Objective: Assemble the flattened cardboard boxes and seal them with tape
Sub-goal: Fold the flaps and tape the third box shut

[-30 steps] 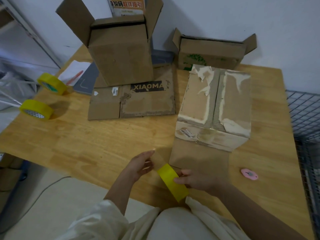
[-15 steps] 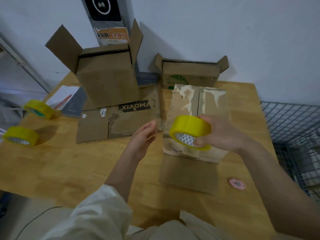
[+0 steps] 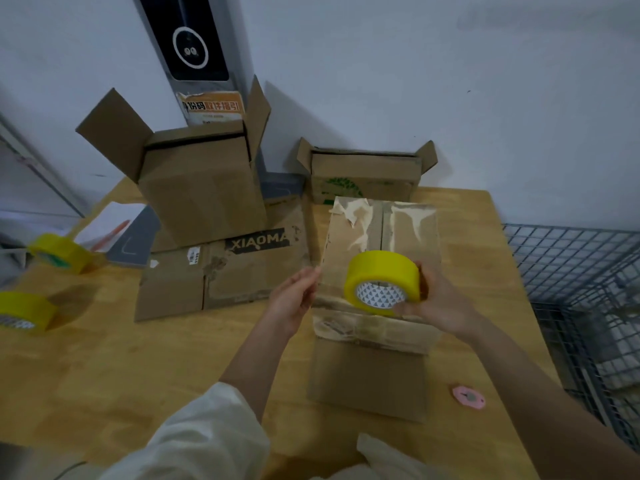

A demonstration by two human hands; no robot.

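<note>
Head view looks down on a light wooden table (image 3: 104, 375) set against a pale grey-white wall (image 3: 450, 81). The right hand (image 3: 440, 303) grips a bright yellow roll of packing tape (image 3: 382, 280), fingers curled round its far side and the thumb under its rim. The roll is held up on edge above the table; its open core, lined with a white triangle pattern, faces the camera and tilts down, so its axis runs from the person toward the wall. The left hand (image 3: 296, 297) pinches the clear free end of the tape just left of the roll, fingers bent together.

Directly beyond and below both hands stands a brown cardboard box with torn pale tape scars (image 3: 381, 237). Its long axis runs away from the person toward the wall, its closed centre seam points the same way, and one flap lies flat on the table toward the person.

Left of the left fingers lies a flattened cardboard sheet printed XIAOMA (image 3: 221, 271), with a tall open-flapped cardboard box (image 3: 201, 188) standing on it. Behind the fingertips, by the wall, sits a low open carton with green print (image 3: 363, 174). Two more yellow tape rolls (image 3: 60, 252) lie far left. Right of the right hand are a small pink round cutter (image 3: 468, 396) and a grey wire-mesh rack (image 3: 581, 289).
</note>
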